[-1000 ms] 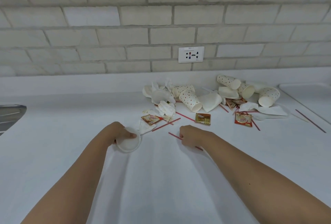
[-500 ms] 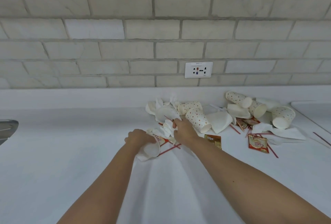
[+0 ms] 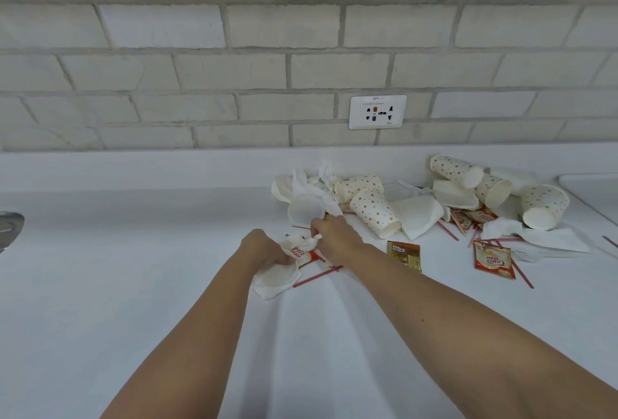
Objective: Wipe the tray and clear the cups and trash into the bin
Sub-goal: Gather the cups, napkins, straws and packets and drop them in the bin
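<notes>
My left hand [image 3: 262, 248] grips a white paper cup [image 3: 279, 276] lying on its side on the white counter, its mouth facing me, with a napkin under it. My right hand [image 3: 334, 238] pinches a crumpled white tissue [image 3: 309, 242] just right of the cup, above a red coffee sachet [image 3: 302, 254]. Behind lies a heap of spotted paper cups [image 3: 376, 212], plain white cups [image 3: 302, 209], crumpled napkins [image 3: 418, 214], sachets [image 3: 493, 259] and red stir sticks [image 3: 316, 276]. A white tray's corner [image 3: 588, 184] shows at the right edge.
A brick wall with a socket plate [image 3: 377, 111] stands behind the counter. A metal sink's edge [image 3: 10, 224] shows at far left. More spotted cups [image 3: 543, 206] and a gold sachet [image 3: 405, 255] lie right of my hands. White counter [image 3: 117, 268] spreads to the left.
Both hands moved forward from the near counter to the front of the heap. My right hand left the stir stick and now pinches a tissue beside the cup in my left hand.
</notes>
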